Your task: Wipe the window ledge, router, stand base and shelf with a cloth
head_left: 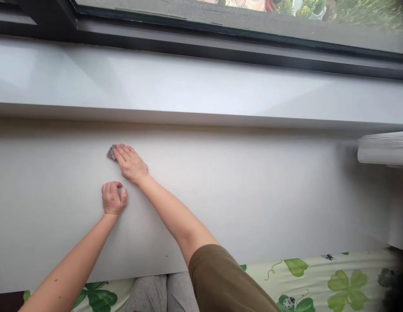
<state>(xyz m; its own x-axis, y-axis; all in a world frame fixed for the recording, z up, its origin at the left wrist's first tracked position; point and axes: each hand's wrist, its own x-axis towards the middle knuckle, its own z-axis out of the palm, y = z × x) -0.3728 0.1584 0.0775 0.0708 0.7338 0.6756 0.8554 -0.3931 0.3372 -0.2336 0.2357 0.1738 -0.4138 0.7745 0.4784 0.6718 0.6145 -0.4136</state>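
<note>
My right hand (132, 164) lies palm down on the white ledge, fingers together over a crumpled grey cloth (111, 152). Part of the cloth sticks out past the fingertips, and a little edge shows beside the wrist; the rest is hidden beneath the palm. Below and slightly left, my left hand (113, 199) rests on the same white ledge (253, 186) in a loose fist. Its fingers curl under and the thumb stands a little off, with nothing visible in it. Small dark specks dot the ledge right of my right hand.
A raised white sill (195, 86) runs along the back below the dark window frame (221, 41). At the right, a white flat-edged object (383, 148) juts in over the ledge. Clover-patterned fabric (318, 281) lies along the front edge, beside my striped trousers (162, 292).
</note>
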